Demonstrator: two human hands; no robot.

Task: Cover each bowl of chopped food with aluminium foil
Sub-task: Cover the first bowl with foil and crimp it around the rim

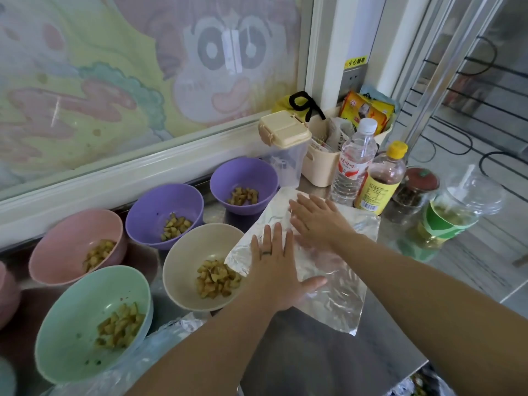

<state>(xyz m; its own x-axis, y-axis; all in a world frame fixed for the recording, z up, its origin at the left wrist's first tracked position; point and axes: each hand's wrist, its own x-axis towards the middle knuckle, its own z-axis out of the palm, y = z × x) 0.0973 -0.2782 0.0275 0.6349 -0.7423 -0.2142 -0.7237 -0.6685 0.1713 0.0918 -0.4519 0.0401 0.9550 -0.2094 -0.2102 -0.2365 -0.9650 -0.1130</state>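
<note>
Pressing flat on foil sheet, left hand and right hand.

A home kitchen: a steel tabletop carrying bowls of chopped food at left, with a sauce bottle, water bottle and seasoning packets far right.

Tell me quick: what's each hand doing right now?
Left hand: open, fingers straight, pressing flat on the aluminium foil sheet.
Right hand: open, flat on the same foil sheet, gripping nothing.
</note>
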